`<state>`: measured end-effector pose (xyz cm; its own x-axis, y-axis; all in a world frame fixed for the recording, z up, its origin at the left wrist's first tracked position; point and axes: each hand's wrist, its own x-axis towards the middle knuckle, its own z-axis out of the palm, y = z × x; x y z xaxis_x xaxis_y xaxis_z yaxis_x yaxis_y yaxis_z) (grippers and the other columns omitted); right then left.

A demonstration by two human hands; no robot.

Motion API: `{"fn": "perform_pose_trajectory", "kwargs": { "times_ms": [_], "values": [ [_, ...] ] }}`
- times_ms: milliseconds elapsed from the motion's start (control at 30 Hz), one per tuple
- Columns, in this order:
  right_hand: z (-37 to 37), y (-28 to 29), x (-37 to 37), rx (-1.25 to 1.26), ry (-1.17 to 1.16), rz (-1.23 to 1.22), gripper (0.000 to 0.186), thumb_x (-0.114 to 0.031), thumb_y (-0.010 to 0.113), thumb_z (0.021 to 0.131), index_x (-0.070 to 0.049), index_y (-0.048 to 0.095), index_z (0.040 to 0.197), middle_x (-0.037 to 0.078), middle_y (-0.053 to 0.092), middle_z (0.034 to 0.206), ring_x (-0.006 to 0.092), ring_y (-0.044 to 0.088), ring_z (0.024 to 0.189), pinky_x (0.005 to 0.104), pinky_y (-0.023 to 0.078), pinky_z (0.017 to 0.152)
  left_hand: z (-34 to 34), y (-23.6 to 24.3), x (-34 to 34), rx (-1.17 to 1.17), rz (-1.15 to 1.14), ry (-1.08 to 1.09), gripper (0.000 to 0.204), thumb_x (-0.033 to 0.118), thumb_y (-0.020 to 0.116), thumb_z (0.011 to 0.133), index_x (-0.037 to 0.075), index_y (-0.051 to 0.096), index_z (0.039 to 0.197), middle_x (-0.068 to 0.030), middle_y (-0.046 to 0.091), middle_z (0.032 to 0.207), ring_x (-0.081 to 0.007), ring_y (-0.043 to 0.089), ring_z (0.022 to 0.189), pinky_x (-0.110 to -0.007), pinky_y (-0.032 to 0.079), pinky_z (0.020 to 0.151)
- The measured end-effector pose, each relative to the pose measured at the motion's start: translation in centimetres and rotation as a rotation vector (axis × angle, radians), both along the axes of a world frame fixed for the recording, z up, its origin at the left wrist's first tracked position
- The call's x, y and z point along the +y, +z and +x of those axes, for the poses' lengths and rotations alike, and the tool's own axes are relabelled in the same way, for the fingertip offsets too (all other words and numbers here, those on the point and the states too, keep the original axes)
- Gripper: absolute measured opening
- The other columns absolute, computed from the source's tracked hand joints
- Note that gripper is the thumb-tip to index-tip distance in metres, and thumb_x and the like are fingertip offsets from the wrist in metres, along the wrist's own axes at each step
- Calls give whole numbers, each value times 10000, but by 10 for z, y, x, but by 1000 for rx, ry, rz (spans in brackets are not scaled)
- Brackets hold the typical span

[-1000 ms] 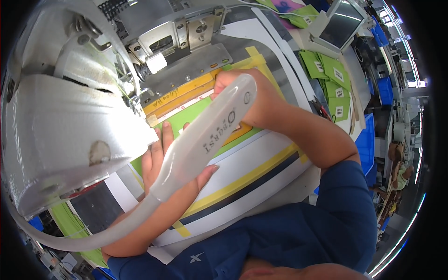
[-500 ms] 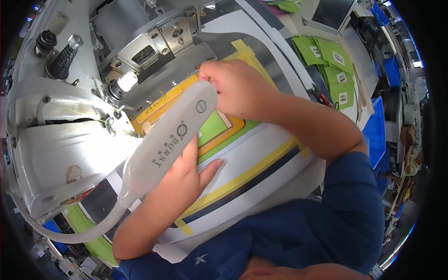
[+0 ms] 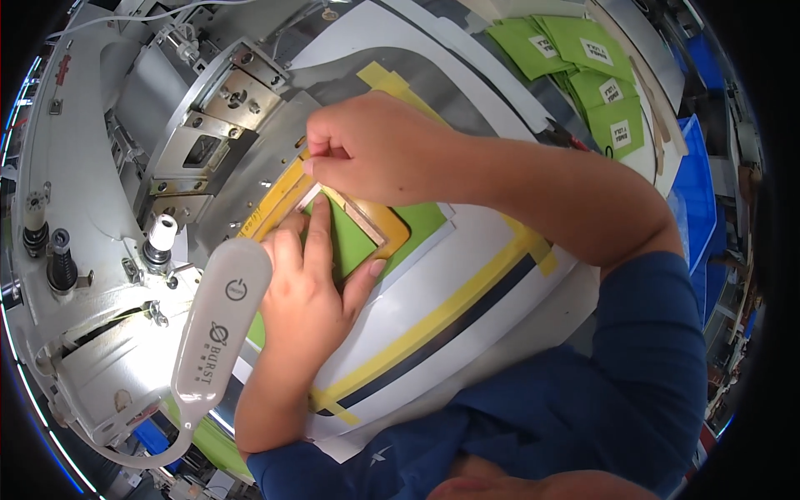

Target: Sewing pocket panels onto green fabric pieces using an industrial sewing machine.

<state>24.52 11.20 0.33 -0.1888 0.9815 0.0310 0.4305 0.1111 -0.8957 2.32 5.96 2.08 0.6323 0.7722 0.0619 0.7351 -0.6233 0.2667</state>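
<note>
An amber-yellow frame (image 3: 400, 225) lies over green fabric on the plate at the sewing machine's bed. Inside its opening, a piece of green fabric (image 3: 354, 242) shows, bordered by a pale strip. My left hand (image 3: 304, 262) rests on it, fingers stretched, index fingertip near the far inner corner and thumb by the near edge. Over the frame's far side, my right hand (image 3: 379, 150) is closed, thumb and fingers pinched together; what they hold, if anything, is hidden.
A white lamp (image 3: 223, 321) on a bent neck stands left of my left hand, beside the sewing machine (image 3: 100, 308). Several green labelled pieces (image 3: 604, 92) are stacked at the far right. A blue tray (image 3: 696, 192) sits right. Yellow tape (image 3: 442, 325) crosses the white sheet.
My view has shifted, and the lamp no longer covers the frame. My left hand has moved farther onto the green fabric inside the frame. My right hand stays pinched at its far side.
</note>
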Motion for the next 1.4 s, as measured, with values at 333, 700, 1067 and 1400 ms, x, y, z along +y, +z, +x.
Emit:
{"fn": "perform_pose_trajectory", "kwargs": {
  "times_ms": [333,700,1067,1400],
  "values": [
    [-3,5,-2,-110,27,-29,193,-185,719,932,-1,706,986,127,746,807,294,716,737,398,546,690,-2,3,13,-18,-25,-24,811,395,879,821,30,603,1491,-201,603,1314,-382,580,1159,-485,442,1025],
    [5,14,-11,24,96,-20,134,-136,701,904,-18,652,862,121,665,699,268,630,626,402,481,604,-7,1,1,-83,43,4,543,225,851,851,18,708,1332,-160,640,1192,-355,615,1078,-456,471,976],
    [5,17,-11,-33,114,-38,139,-127,679,910,-11,648,841,137,669,696,313,642,642,418,491,622,-11,5,7,-75,-16,-6,555,156,857,838,20,714,1357,-149,641,1169,-347,609,1055,-444,481,971],
    [4,17,-10,-52,113,-49,142,-139,687,907,-14,663,845,136,679,701,323,654,658,429,503,640,-4,7,8,35,48,21,594,256,822,881,84,682,1432,-139,623,1157,-333,599,1080,-449,442,990]
  ]
}}
